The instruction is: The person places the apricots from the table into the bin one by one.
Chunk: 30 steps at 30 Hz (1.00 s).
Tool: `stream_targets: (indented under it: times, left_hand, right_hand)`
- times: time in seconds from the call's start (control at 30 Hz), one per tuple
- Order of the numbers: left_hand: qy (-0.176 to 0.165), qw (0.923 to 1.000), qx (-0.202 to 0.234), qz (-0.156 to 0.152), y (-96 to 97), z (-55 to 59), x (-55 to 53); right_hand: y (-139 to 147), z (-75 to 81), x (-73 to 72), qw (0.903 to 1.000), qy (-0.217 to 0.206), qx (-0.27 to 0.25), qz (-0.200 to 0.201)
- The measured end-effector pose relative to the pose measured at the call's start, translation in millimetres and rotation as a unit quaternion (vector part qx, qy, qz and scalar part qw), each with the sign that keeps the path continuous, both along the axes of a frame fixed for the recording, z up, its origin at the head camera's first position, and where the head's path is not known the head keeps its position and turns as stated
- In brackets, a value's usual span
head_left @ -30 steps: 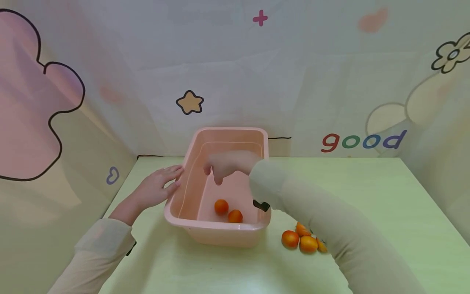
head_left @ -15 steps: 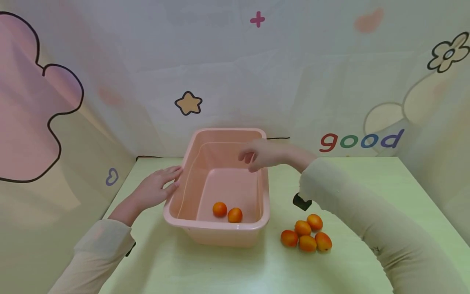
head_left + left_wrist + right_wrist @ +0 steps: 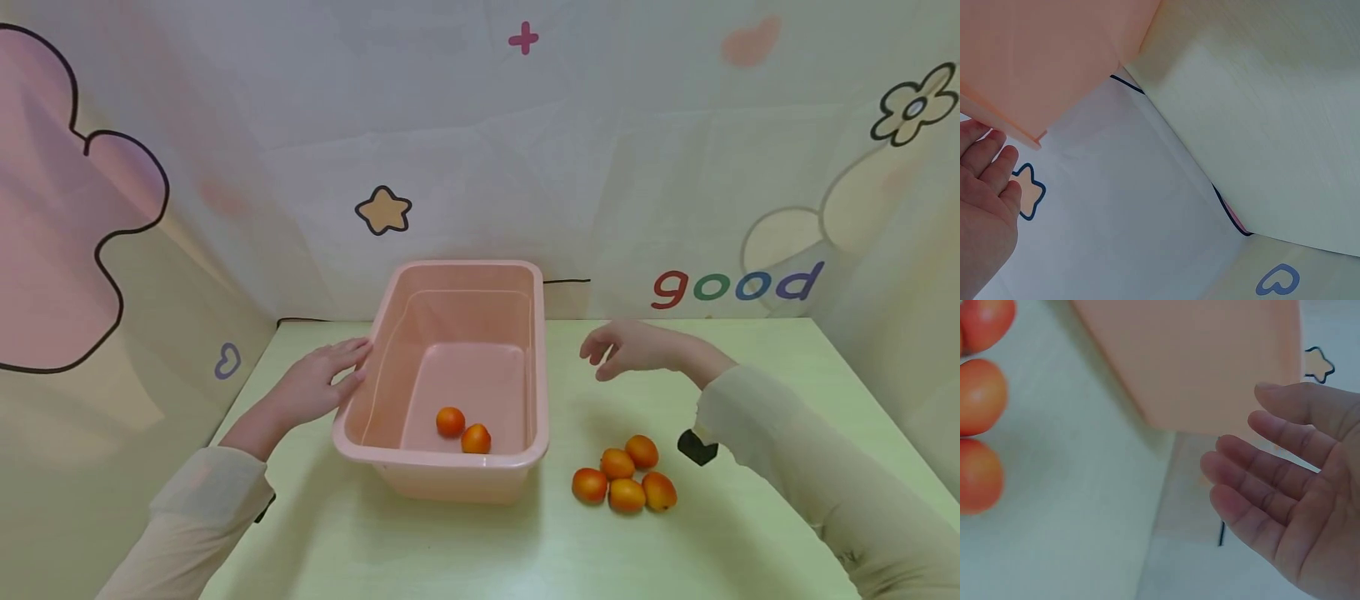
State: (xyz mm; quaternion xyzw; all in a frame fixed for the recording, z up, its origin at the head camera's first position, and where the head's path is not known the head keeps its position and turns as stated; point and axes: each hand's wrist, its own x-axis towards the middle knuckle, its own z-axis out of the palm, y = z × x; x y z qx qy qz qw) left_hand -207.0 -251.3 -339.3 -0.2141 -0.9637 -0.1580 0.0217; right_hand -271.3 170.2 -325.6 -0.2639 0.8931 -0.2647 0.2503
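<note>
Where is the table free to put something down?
Bare table lies in front of the pink basin, and at far right between the right sleeve and backdrop. The basin floor is free behind its two orange-red fruits. Crowded: right of the basin, where five more fruits cluster.

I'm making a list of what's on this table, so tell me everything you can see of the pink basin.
The pink basin is a deep, open tub, rectangular with rounded corners, smooth and plastic-looking. It has a broad rim and a pale line around the inside walls. It stands upright on the table, one short end facing the viewer. Two orange fruits lie on its floor near that end. The left hand touches its left rim; whether its far end meets the backdrop is unclear.
</note>
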Motion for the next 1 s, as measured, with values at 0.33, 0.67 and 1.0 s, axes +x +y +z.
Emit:
stream_targets:
  times: [0.33,0.67,1.0]
  left_hand:
    - [0.001,1.0,-0.001,-0.008,-0.5,-0.3,-0.8]
    - [0.007,0.9999,-0.001,-0.014,-0.8,3.0,1.2]
    - [0.009,0.9999,0.002,-0.015,-0.1,3.0,1.1]
  right_hand:
    - [25.6,-47.1,7.4,0.9955,-0.083,0.03,-0.036]
    - [33.4,-79.8,19.1,0.9885,-0.119,0.06,-0.071]
    - [41.8,-96.7,27.3,0.9773,-0.16,0.085,-0.111]
